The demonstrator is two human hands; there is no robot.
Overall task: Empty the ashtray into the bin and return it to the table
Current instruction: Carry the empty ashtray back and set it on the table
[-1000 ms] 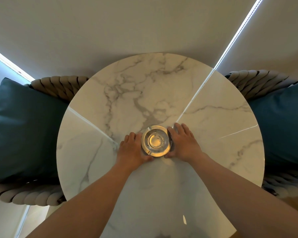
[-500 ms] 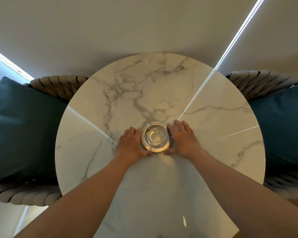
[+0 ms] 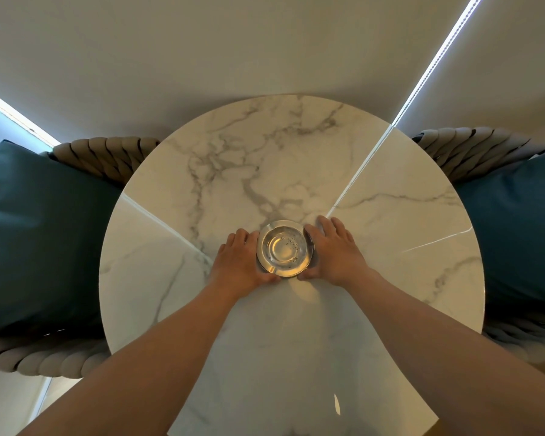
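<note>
A round metal ashtray (image 3: 284, 248) with a few dark specks inside sits near the middle of the round white marble table (image 3: 390, 247). My left hand (image 3: 241, 262) is cupped against its left side and my right hand (image 3: 335, 251) against its right side, so both hold it between them. Whether the ashtray rests on the marble or hangs just above it, I cannot tell. No bin is in view.
Two woven grey chairs flank the table, each with a dark teal cushion: one cushion on the left (image 3: 41, 237), one on the right (image 3: 516, 234). A plain wall with a bright light strip (image 3: 434, 64) stands behind the table.
Both hands have slid the ashtray a little farther from me toward the table's middle. The grip on it looks the same.
</note>
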